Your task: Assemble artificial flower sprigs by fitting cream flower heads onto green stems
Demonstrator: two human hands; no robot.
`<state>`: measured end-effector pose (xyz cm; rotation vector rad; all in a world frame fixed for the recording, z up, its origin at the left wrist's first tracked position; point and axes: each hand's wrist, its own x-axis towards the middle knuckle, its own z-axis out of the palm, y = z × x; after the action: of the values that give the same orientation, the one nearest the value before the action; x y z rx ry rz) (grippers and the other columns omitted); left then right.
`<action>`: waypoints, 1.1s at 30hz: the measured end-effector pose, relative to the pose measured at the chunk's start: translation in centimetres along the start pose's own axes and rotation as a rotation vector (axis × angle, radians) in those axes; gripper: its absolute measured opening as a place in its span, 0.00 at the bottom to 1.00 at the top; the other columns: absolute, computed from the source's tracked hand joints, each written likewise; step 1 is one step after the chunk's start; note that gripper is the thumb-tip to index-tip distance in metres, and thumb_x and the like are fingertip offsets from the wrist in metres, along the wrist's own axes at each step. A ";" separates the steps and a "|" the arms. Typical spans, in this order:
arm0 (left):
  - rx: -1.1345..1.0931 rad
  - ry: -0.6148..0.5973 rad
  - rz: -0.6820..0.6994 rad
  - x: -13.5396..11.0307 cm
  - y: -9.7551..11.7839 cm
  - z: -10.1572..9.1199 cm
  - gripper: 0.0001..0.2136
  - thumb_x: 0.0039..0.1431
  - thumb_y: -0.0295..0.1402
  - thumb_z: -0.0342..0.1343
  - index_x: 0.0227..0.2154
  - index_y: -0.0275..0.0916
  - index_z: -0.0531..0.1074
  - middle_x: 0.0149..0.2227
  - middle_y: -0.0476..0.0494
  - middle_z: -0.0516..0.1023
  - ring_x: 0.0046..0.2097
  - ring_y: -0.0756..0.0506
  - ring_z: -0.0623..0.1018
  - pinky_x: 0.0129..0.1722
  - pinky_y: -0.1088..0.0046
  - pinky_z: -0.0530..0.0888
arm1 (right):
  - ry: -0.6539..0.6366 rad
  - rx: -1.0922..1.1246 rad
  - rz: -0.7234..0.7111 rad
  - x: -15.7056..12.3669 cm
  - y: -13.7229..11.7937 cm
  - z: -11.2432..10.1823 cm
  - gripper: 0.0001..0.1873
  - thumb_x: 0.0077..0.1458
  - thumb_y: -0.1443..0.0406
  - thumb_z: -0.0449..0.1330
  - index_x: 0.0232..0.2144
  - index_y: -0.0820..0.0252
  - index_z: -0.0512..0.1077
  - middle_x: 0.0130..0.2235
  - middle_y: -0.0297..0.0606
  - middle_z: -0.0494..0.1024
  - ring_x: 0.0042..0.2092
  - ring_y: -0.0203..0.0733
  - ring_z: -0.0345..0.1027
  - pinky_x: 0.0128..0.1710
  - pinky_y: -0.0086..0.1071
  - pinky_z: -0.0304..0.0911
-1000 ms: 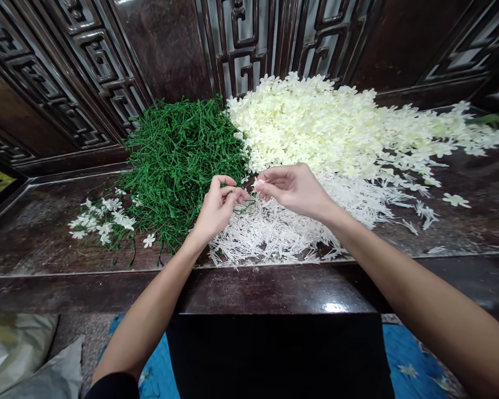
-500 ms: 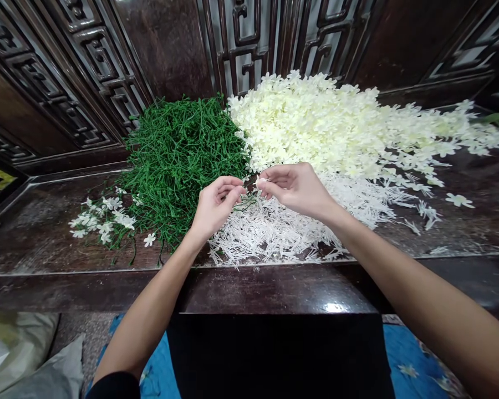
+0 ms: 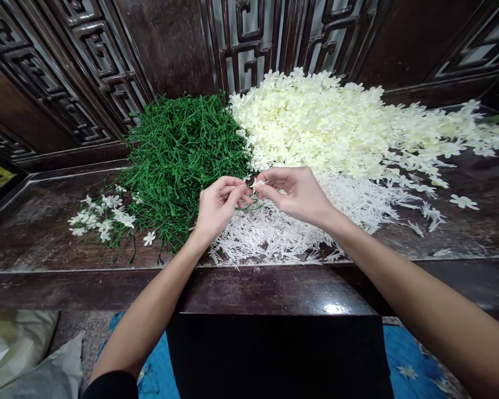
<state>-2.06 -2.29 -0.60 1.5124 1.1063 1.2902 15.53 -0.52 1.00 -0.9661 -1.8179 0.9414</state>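
Observation:
My left hand (image 3: 222, 202) is closed in a pinch on a thin green plastic stem (image 3: 249, 208), whose end shows below the fingertips. Close beside it, my right hand (image 3: 297, 191) pinches a small white flower piece (image 3: 255, 185) between thumb and forefinger. The fingertips of both hands nearly meet. Behind the left hand rises a heap of green stems (image 3: 187, 149). A large pile of cream-white petals (image 3: 316, 122) lies behind the right hand. Thin white stamen pieces (image 3: 270, 238) are spread beneath both hands.
White flowers on green stems (image 3: 103, 216) lie in a small bunch at the left, with one single flower (image 3: 149, 238) nearer. Everything rests on a dark wooden bench (image 3: 45, 238) before a carved lattice back (image 3: 249, 39). Pale bags (image 3: 20, 349) sit on the floor at lower left.
My two hands have come slightly closer together, and the white flower piece now sits nearer the left fingertips. The piles look the same.

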 end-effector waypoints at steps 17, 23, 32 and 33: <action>0.137 0.078 0.196 -0.6 -0.7 0.2 0.05 0.60 0.32 0.58 0.30 0.37 0.74 0.23 0.48 0.79 0.23 0.53 0.75 0.25 0.77 0.74 | 0.114 -0.189 -0.370 -0.2 0.6 0.8 0.10 0.59 0.69 0.59 0.28 0.57 0.79 0.27 0.33 0.81 0.29 0.38 0.74 0.28 0.34 0.70; 0.216 0.091 0.390 -0.7 -1.0 0.0 0.05 0.62 0.30 0.57 0.31 0.37 0.73 0.21 0.51 0.77 0.21 0.54 0.73 0.21 0.80 0.69 | 0.103 -0.151 -0.422 -0.5 0.0 0.6 0.12 0.58 0.68 0.59 0.25 0.54 0.79 0.27 0.30 0.81 0.26 0.35 0.73 0.23 0.30 0.67; 0.377 0.039 0.585 -0.9 -0.1 -0.5 0.05 0.63 0.26 0.57 0.30 0.36 0.73 0.21 0.53 0.76 0.22 0.56 0.73 0.22 0.82 0.68 | 0.013 -0.184 -0.366 -0.7 -0.2 0.1 0.14 0.58 0.67 0.57 0.25 0.49 0.79 0.26 0.29 0.81 0.27 0.37 0.75 0.25 0.33 0.72; 0.378 0.026 0.590 -0.8 -0.1 -0.5 0.05 0.63 0.26 0.57 0.30 0.36 0.73 0.21 0.53 0.76 0.22 0.55 0.74 0.22 0.82 0.68 | 0.003 -0.177 -0.356 -0.7 -0.2 0.1 0.14 0.58 0.67 0.57 0.25 0.48 0.80 0.26 0.28 0.82 0.27 0.37 0.75 0.25 0.33 0.73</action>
<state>-2.63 -3.01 -0.88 2.2256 0.9912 1.5433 15.68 -1.21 0.89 -0.7125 -2.0109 0.5666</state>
